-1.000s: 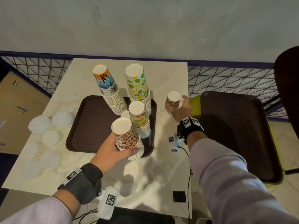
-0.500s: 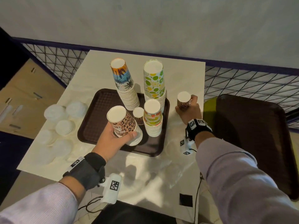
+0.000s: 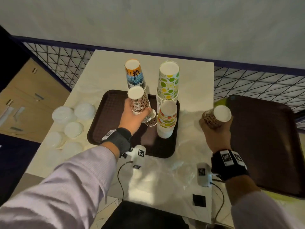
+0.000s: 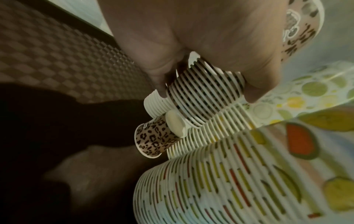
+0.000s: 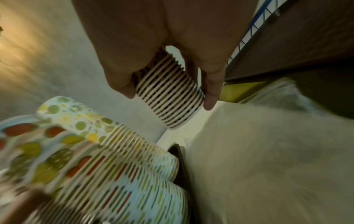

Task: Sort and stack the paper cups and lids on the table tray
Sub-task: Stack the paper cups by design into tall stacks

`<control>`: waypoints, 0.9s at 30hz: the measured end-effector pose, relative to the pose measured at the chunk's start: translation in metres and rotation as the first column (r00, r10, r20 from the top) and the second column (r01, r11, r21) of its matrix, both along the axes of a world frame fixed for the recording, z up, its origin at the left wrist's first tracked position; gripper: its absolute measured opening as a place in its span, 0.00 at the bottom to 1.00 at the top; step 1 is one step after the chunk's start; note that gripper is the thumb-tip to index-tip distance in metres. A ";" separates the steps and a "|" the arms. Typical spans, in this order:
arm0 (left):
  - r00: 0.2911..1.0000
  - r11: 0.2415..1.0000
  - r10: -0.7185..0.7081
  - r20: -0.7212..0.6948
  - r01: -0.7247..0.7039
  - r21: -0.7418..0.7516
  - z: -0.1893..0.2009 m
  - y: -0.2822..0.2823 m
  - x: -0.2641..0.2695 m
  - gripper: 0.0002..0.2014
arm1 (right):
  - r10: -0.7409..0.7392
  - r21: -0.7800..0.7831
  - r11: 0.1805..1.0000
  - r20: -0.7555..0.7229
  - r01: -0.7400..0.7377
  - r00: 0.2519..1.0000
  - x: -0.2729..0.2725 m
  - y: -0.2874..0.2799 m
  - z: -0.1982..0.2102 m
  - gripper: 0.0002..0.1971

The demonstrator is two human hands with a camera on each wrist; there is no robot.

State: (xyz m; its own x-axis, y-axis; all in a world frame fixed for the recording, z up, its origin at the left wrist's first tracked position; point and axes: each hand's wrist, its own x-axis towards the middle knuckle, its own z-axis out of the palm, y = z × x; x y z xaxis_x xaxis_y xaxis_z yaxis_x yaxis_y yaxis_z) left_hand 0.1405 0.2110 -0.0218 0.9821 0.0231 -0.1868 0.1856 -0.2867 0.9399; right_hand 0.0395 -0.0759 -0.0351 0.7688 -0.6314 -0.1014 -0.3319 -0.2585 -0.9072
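My left hand [image 3: 132, 116] grips a stack of leopard-print cups [image 3: 139, 101] over the brown tray [image 3: 105, 123]; in the left wrist view the stack's rims [image 4: 203, 94] show between my fingers. A small leopard cup [image 3: 151, 119] stands beside it on the tray. My right hand [image 3: 214, 128] holds a smaller leopard-print stack [image 3: 217, 115] lifted above the table, to the right of the tray; its rims [image 5: 170, 97] show in the right wrist view. On the tray stand a palm-print stack [image 3: 134, 75], a lime-print stack [image 3: 168, 83] and a fruit-print stack [image 3: 166, 119].
White lids [image 3: 71, 123] lie in several low piles on the table left of the tray. A second brown tray [image 3: 267, 142] sits on a green seat at the right. A wire mesh fence [image 3: 66, 63] runs behind the table. Cables trail from both wrist units.
My right hand has lifted its small leopard stack off the table and pulled it nearer and rightward. My left hand has carried its leopard stack farther onto the tray, toward the palm-print stack.
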 end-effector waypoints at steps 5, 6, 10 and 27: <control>0.994 0.996 -0.086 -0.069 0.086 -0.009 -0.021 -0.013 0.013 0.43 | 0.106 0.033 0.994 -0.018 -0.105 0.994 -0.050 0.012 -0.002 0.37; 0.993 0.996 -0.093 -0.075 0.092 -0.020 -0.026 -0.014 0.015 0.42 | 0.115 0.034 0.993 -0.037 -0.114 0.993 -0.058 0.013 -0.003 0.37; 0.987 0.992 -0.118 -0.113 0.122 0.028 -0.045 -0.014 0.019 0.37 | 0.141 0.048 0.989 -0.062 -0.138 0.988 -0.077 0.018 -0.005 0.35; 0.976 0.948 -0.072 -0.207 0.131 0.290 -0.040 0.025 -0.008 0.38 | 0.340 0.176 0.924 0.027 -0.339 0.940 -0.081 0.042 0.031 0.35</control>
